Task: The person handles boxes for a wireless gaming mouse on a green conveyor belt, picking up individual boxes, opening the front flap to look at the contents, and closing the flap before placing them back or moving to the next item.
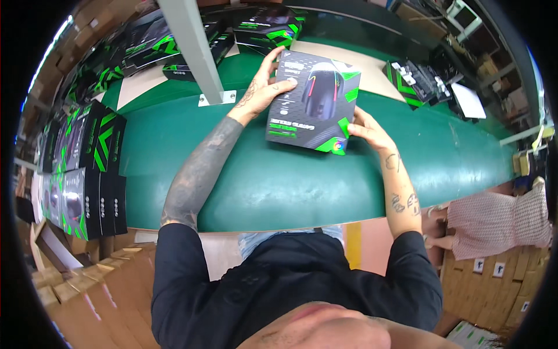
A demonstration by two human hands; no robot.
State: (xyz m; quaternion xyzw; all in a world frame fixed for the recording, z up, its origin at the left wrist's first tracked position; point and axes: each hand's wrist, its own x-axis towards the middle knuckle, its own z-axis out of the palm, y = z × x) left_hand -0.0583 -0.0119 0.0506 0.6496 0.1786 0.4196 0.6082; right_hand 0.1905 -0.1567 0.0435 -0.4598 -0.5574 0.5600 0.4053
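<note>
Between my two hands is a black and green computer mouse box (296,96), held over the green tabletop with its printed front facing up and slightly tilted. My left hand (263,87) grips its left edge, thumb across the front. At the lower right side, my right hand (369,131) holds the edge with the thumb on the front near the green corner; its other fingers are partly hidden behind the box. Whether the box's lower edge touches the table I cannot tell.
Stacked mouse boxes (75,145) stand at the table's left end; more boxes (267,26) lie along the back. A metal post (195,46) rises left of my hands. Flattened printed cartons (415,84) lie back right. Another person (494,224) is at the right, near brown cartons (482,291).
</note>
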